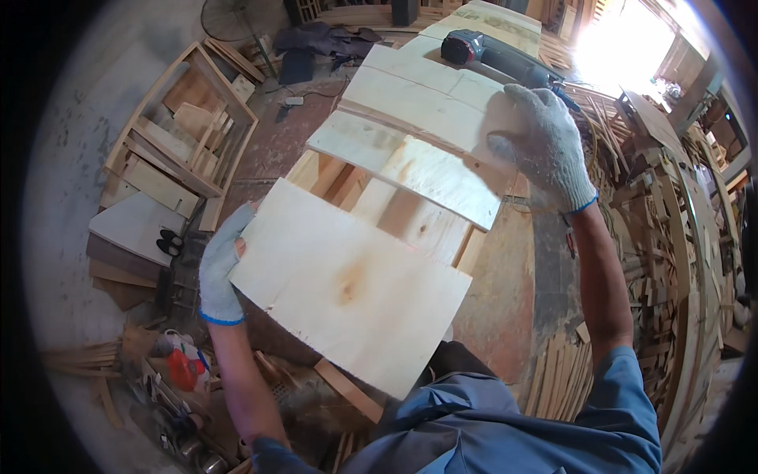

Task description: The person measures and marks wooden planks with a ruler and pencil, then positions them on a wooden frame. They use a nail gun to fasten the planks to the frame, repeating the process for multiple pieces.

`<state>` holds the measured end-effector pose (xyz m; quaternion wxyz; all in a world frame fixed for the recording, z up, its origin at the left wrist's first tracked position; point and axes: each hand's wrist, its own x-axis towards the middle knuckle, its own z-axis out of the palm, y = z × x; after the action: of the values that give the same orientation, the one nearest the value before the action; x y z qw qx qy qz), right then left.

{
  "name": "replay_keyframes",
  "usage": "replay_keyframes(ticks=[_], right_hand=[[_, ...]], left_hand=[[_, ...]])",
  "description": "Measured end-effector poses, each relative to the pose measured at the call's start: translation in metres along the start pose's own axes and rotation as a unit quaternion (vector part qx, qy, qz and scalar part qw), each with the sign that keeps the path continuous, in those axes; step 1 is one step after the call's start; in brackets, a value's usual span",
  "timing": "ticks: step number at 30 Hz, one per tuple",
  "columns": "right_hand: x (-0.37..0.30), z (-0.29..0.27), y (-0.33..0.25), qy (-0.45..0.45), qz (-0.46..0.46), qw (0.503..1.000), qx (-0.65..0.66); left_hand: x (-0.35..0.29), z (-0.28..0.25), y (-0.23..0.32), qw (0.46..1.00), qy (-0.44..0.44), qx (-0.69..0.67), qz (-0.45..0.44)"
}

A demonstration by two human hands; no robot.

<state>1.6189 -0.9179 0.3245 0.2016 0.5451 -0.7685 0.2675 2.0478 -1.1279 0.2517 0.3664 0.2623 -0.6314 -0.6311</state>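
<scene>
A broad pale wooden board [379,292] with a brown knot lies nearest me. My left hand [223,265], in a white knitted glove with a blue cuff, grips this board's left edge. Beyond it, a narrower wooden board [426,170] lies across a wooden frame [324,175], whose slats show through the gap between the boards. Over the right side of the farther boards [426,91], my gloved right hand [549,146] is raised with its thumb and fingers apart, holding nothing. Just past its fingertips, a dark nail gun [505,63] rests on the far boards.
A wooden frame [185,130] with board pieces leans by the left wall. Wood strips [564,371] and stacked lumber [671,300] lie at the right. Tools and a red object [185,370] crowd the lower left. A standing fan [229,20] is at the back left.
</scene>
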Motion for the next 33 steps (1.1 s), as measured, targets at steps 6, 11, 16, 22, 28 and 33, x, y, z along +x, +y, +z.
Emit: replay_keyframes(ticks=[6,11,16,22,28,33], right_hand=[[0.018,-0.001,0.015,-0.071,0.227,0.832,0.501],[0.077,0.010,0.064,-0.016,0.183,0.842,0.508],[0.074,0.008,0.086,0.172,-0.040,0.984,0.006],[-0.008,0.017,0.024,-0.064,-0.122,0.989,0.044],[-0.021,-0.002,-0.005,-0.089,-0.102,0.989,0.059],[-0.033,-0.011,-0.039,-0.108,-0.098,0.987,0.061]], left_hand=[[-0.008,-0.003,0.000,0.997,-0.005,-0.077,-0.027],[-0.013,0.002,0.001,0.997,0.024,-0.071,-0.016],[-0.010,0.009,0.002,0.999,0.015,-0.049,0.003],[-0.017,0.007,0.000,0.997,0.059,-0.040,-0.012],[-0.012,0.002,0.001,0.997,0.051,-0.048,-0.026],[-0.009,-0.007,-0.006,0.998,0.050,-0.006,-0.023]])
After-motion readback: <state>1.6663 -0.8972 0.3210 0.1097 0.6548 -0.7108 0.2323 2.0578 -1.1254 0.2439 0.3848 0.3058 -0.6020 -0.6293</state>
